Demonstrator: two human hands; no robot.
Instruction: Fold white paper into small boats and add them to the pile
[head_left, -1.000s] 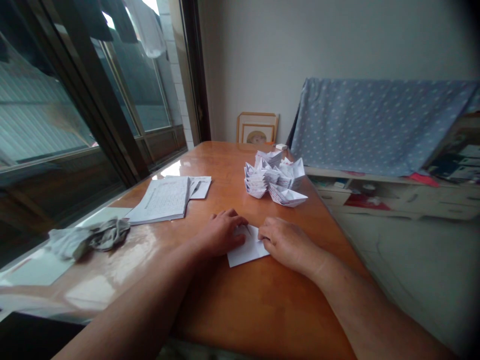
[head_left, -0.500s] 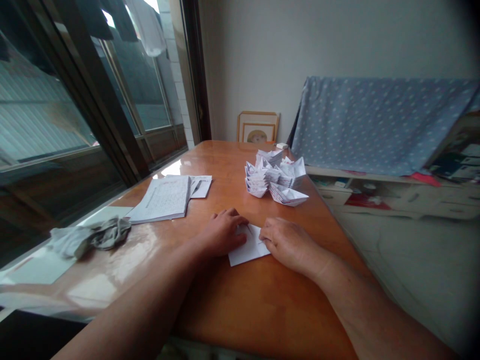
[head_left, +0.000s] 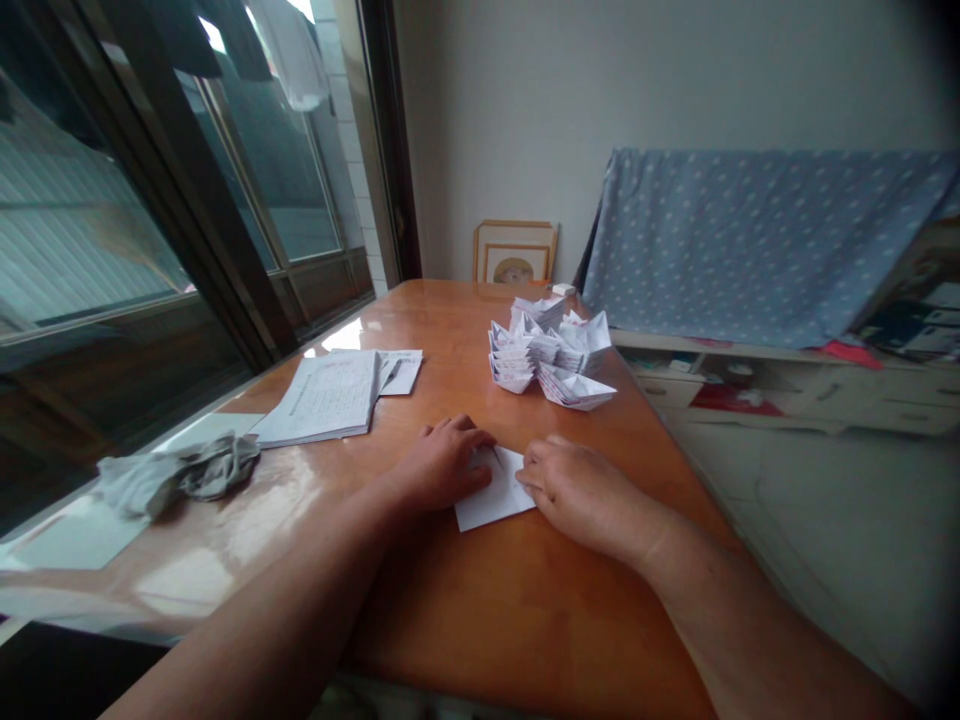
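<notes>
A folded white sheet of paper [head_left: 491, 503] lies on the wooden table before me, with a dark crease or line near its top. My left hand [head_left: 448, 465] rests on the sheet's left side, thumb apart from the curved fingers, pressing down. At the right edge, my right hand [head_left: 570, 487] has its fingers drawn together on the paper; their tips are partly hidden. Beyond the hands stand several folded paper boats [head_left: 551, 350], nested in stacks.
The wooden table [head_left: 525, 620] carries a stack of written sheets [head_left: 322, 395] at left, with a pen [head_left: 393, 372] beside it. Crumpled grey cloth [head_left: 180, 473] lies nearer the left edge. A small white box [head_left: 562, 289] sits at the far end.
Both hands stay on the paper in almost the same place. The right hand's fingers shift very slightly at the sheet's right edge.
</notes>
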